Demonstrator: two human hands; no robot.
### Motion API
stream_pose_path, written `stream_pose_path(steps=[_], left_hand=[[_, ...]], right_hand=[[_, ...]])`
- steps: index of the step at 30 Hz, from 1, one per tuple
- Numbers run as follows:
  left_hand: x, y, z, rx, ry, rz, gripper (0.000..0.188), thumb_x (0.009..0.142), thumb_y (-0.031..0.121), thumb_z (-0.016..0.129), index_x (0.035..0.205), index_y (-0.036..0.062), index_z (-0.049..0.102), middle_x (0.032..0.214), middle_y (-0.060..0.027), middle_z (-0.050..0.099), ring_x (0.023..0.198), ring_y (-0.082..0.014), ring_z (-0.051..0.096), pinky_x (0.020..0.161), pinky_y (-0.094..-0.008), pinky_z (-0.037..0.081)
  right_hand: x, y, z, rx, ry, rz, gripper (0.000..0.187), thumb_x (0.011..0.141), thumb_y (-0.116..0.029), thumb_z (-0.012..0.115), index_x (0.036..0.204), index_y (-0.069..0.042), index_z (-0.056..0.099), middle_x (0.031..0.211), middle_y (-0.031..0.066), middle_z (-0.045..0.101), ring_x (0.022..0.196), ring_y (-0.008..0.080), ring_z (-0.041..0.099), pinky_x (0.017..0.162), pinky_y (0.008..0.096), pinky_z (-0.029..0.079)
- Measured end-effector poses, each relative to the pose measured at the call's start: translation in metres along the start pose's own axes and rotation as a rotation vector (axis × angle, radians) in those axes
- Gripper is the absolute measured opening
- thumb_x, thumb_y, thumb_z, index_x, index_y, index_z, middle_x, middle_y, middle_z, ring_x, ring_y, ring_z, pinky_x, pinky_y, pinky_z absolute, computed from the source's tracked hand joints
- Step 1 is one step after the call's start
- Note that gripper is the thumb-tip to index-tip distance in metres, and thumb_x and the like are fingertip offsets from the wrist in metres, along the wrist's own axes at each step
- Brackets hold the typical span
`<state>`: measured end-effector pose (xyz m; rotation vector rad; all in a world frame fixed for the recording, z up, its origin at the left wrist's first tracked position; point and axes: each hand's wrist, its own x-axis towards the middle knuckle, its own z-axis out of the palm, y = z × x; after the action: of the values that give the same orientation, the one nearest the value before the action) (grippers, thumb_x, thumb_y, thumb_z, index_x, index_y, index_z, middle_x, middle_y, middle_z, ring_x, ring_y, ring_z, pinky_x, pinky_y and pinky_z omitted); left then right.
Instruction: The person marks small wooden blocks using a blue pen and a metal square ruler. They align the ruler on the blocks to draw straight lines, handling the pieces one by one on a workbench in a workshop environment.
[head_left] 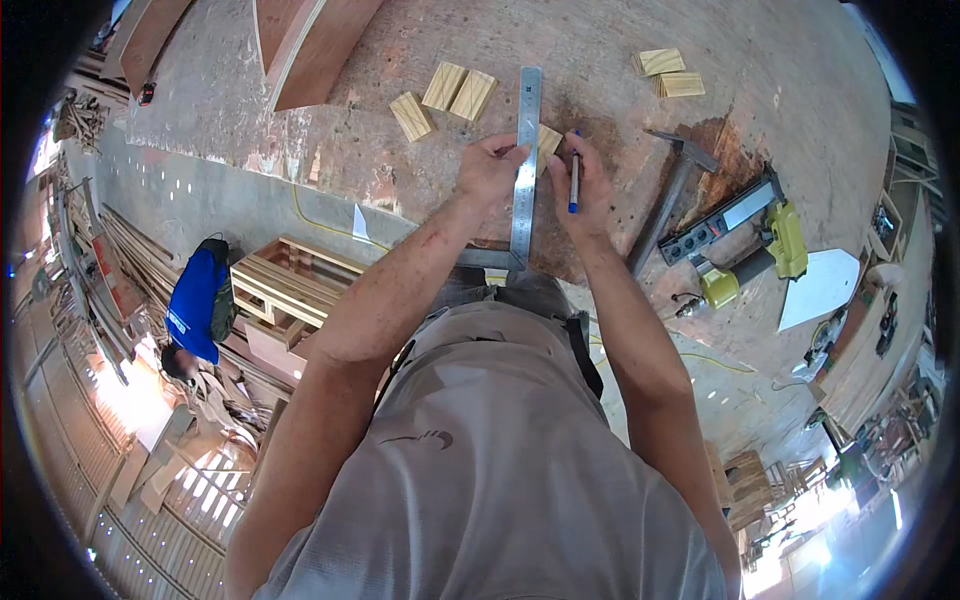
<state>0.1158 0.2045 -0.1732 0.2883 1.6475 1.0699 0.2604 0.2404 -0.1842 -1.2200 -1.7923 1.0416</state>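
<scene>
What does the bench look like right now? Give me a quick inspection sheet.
Surface: worn wooden workbench, stained and scuffed.
Job's things: steel square lying on the bench; small wood block beside its blade; blue pen.
Clutter: three loose wood blocks to the left, two more to the right, hammer, yellow nail gun, white offcut.
Grippers: left hand presses on the square; right hand holds the pen, tip down.
Cables: yellow hose or cord beyond the bench edge.
Surroundings: slatted wooden frame, blue bag, stacked timber on the floor.
</scene>
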Motion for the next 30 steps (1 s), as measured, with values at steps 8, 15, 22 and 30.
stream_pose_path(steps=[8,15,22,30], left_hand=[[-0.003,0.004,0.005,-0.086,0.018,-0.032,0.017,0.09,0.01,0.066,0.103,0.0006,0.069,0.081,-0.002,0.067,0.062,-0.006,0.056,0.052,-0.0219,0.044],[0.001,-0.003,0.004,-0.038,0.015,0.014,0.015,0.089,0.01,0.067,0.1,0.0002,0.069,0.076,-0.0012,0.066,0.057,-0.0056,0.053,0.049,-0.0212,0.04],[0.004,-0.006,0.005,-0.022,0.05,0.011,0.016,0.087,0.006,0.067,0.1,-0.0028,0.069,0.081,-0.0065,0.068,0.068,-0.0111,0.061,0.058,-0.0251,0.049],[0.009,-0.011,0.004,-0.025,0.044,0.012,0.016,0.086,0.006,0.068,0.099,-0.0036,0.069,0.079,-0.0063,0.068,0.064,-0.0106,0.06,0.054,-0.0252,0.048]], right_hand=[[0.003,0.011,0.003,-0.014,-0.033,0.032,0.033,0.088,-0.014,0.068,0.118,-0.006,0.057,0.096,0.0119,0.064,0.084,0.0218,0.063,0.075,0.0324,0.052],[0.006,0.012,0.004,-0.021,0.003,0.005,0.033,0.084,-0.013,0.071,0.113,-0.005,0.059,0.094,0.015,0.066,0.084,0.0253,0.065,0.075,0.0351,0.052],[0.007,0.011,0.003,-0.017,0.0,0.032,0.033,0.083,-0.014,0.071,0.113,-0.006,0.06,0.093,0.0148,0.066,0.083,0.0265,0.065,0.075,0.0363,0.053],[0.007,0.019,0.003,0.012,-0.029,0.023,0.033,0.083,-0.014,0.071,0.114,-0.006,0.06,0.091,0.0147,0.066,0.08,0.0253,0.066,0.073,0.0359,0.053]])
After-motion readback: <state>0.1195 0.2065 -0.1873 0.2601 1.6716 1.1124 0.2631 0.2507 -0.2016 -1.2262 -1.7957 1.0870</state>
